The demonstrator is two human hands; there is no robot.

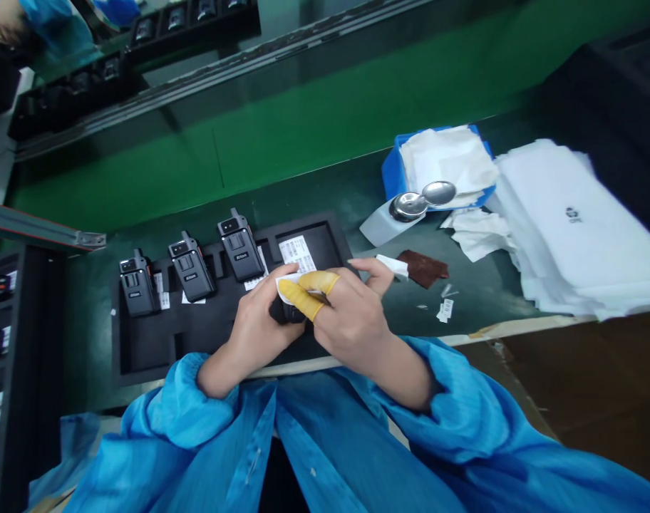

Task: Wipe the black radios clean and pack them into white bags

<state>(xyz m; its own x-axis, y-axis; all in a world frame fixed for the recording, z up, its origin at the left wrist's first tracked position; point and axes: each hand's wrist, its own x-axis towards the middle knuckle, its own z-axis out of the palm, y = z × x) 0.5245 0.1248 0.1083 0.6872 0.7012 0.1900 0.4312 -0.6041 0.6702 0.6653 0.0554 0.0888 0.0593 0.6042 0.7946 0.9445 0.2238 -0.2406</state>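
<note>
Low in front of me, my left hand (264,324) is wrapped round a dark device (291,311), mostly hidden by my fingers. My right hand (351,313), with yellow covers on two fingers, presses a small white cloth (287,291) onto that device. Behind my hands lies a black foam tray (143,363). Three black radios rest along it: one on the left (139,288), a second (191,271) beside it, and a third (241,251) nearest my hands. White label sheets (297,253) lie in the tray's compartments.
A blue bin (393,174) of white cloths stands behind a metal-capped bottle (386,226). Right of these lies a stack of white sheets (586,235). A brown cloth (424,268) is near my right hand. Another device tray (26,356) stands left. A person's hand (7,25) shows top left.
</note>
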